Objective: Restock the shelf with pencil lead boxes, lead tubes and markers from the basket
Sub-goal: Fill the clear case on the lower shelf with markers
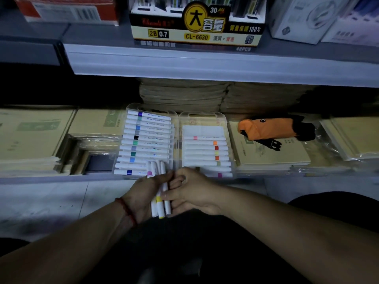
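Both hands are meeting low in the middle, just in front of the bottom shelf [61, 178]. The left hand [141, 193] is cradling a small bundle of white markers [161, 193], its grip clamped around them, while the right hand [192, 191] is pinching one of the same bundle, fingers closed on it, looking to be sorting one out.

Just beyond the hands, an open clear case [176, 140] is lying on the shelf. Its left half is looking close to full, a neat row of markers lying crosswise from far to near. Its right half is carrying a shorter row, with a bare white patch at the far end, so by my reading there are slots waiting there.

Up top, a yellow-and-black lead box [196, 27] is sitting on the upper shelf [205, 62], so that part is looking at least begun. An orange pouch [272, 129] is resting on notebooks to the right. The basket isn't in view, so I can't tell how much stock is left.
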